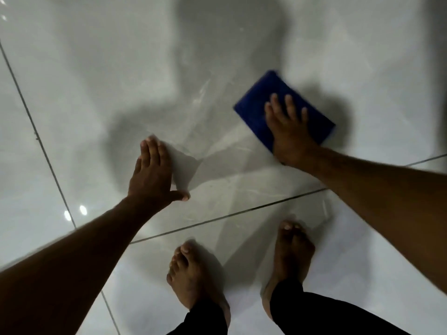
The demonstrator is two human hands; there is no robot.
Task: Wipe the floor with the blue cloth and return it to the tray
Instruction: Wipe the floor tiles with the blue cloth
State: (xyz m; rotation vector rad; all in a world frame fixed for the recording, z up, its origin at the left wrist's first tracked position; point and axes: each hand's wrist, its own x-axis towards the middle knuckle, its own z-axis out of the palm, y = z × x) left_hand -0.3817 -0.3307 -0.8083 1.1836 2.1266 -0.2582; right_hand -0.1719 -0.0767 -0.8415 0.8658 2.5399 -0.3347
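A person's right hand [287,126], fingers spread, presses flat on the folded blue cloth [271,100] at 2 o'clock on the glossy tiled floor [96,93]. Left hand [152,172], fingers together, rests flat at 9 o'clock. 2 bare feet [191,276] stand at 6 o'clock.

The blue cloth [278,107] is a dark blue rectangle, folded flat, and it lies on the glossy pale grey floor [96,93] with its long sides turned diagonally. Its lower part is covered by a hand. It sits inside one large tile, near the dark grout line [229,213] that crosses the floor below it.
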